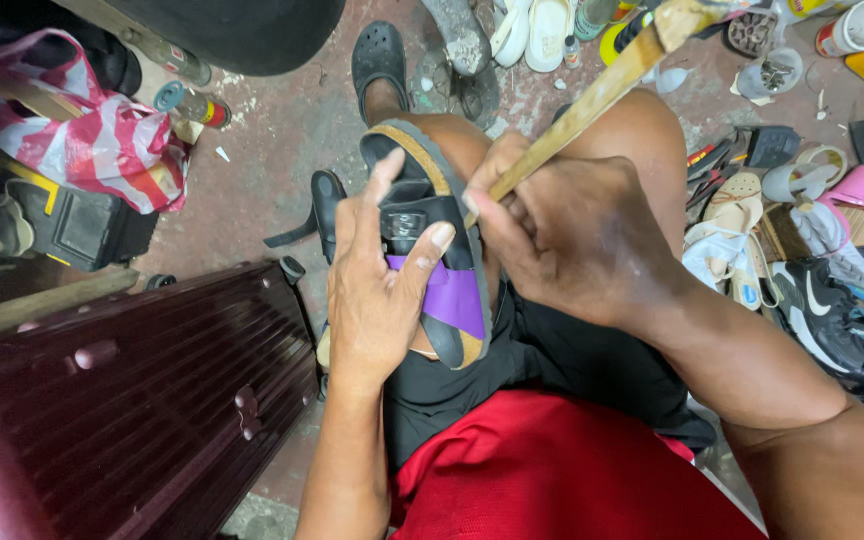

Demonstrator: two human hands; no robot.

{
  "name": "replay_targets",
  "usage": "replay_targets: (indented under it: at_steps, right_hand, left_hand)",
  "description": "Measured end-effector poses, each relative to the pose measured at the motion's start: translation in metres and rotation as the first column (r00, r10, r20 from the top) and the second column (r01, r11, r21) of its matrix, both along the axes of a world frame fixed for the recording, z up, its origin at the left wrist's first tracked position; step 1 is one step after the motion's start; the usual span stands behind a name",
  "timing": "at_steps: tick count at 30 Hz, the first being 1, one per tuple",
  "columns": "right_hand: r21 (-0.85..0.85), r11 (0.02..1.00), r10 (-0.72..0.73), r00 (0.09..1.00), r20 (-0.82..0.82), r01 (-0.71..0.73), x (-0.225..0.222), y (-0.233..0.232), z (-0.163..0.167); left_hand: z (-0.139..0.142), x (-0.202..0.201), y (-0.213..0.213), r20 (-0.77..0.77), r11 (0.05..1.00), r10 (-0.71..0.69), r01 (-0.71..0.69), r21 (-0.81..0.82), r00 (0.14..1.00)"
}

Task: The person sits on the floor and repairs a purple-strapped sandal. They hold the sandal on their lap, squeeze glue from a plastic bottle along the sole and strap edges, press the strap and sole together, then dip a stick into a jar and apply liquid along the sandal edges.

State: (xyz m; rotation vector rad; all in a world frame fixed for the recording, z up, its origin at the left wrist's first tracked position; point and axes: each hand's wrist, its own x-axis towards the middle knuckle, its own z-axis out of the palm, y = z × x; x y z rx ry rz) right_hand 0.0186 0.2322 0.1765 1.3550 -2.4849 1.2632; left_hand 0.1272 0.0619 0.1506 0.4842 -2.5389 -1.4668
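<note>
stick's (592, 105) tip behind right hand (572, 235)

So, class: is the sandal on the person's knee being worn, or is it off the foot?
Off. The sandal lies on the knee, steadied by the left hand, while the right hand works a wooden stick against it.

We see a dark red ribbed suitcase (142, 400) at lower left, lying on the stained concrete floor (272, 150). Above it, a pink-and-white striped bag (102, 135) rests against a black box with yellow trim (77, 225). A black clog (378, 55) sits at top centre, with white slippers (532, 30) near it. At right we note a heap of footwear: a black sneaker with a white mark (832, 310), beige sandals (737, 200), a pink shoe (862, 185). A white cup (857, 28) stands at upper right, and spray cans (192, 100) lie at upper left.
</note>
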Motion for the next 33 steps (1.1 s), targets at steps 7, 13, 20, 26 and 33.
replay_targets:
  at_steps: [7, 13, 20, 26, 33]
  right_hand:
    - [-0.082, 0.995, 0.075, 0.984, 0.164, -0.062, -0.014, 0.000, 0.005]
    - [-0.006, 0.999, 0.040, 0.978, 0.203, -0.039, -0.005, 0.000, 0.008]
    - [0.020, 0.999, 0.042, 0.985, 0.168, -0.046, -0.004, 0.006, -0.006]
    - [-0.135, 0.987, 0.086, 0.996, 0.006, -0.084, 0.002, 0.015, -0.009]
    - [-0.045, 0.993, 0.094, 0.972, -0.217, -0.106, 0.005, 0.021, -0.017]
  left_hand:
    - [-0.003, 0.005, -0.007, -0.087, 0.999, -0.044, 0.046, 0.024, 0.995]
    - [0.001, 0.003, -0.007, -0.003, 0.997, 0.024, -0.024, 0.069, 1.000]
    - [0.004, -0.001, -0.002, 0.013, 0.999, 0.027, -0.028, 0.035, 1.000]
    - [-0.001, 0.001, -0.005, 0.042, 0.990, 0.000, -0.005, 0.142, 0.999]
    - [-0.004, 0.002, -0.005, -0.009, 0.976, -0.025, 0.026, 0.217, 1.000]
